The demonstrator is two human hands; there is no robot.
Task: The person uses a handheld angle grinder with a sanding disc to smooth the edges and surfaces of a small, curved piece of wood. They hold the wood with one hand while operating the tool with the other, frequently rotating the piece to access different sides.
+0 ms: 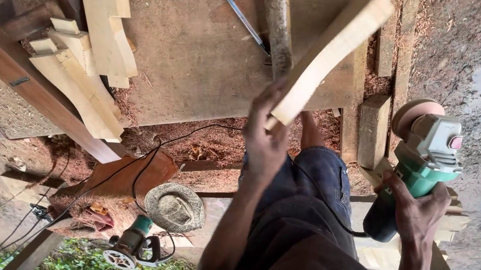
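Note:
My left hand [266, 133] grips the near end of a curved pale wooden piece [333, 49], which slants up and away over the workbench [201, 58]. My right hand [419, 209] holds a green and grey angle grinder [421, 167] by its body, off to the right of the bench. The grinder's round sanding disc [415, 112] faces left and is apart from the wood. Its black cord runs back past my dark trousers.
Several cut pale wooden pieces [90, 45] lie stacked on the bench's left. A black pen [237, 9] and a rough round pole [277, 24] rest on the bench. Below lie a woven hat [175, 206], a second power tool [131, 246], cables and wood shavings.

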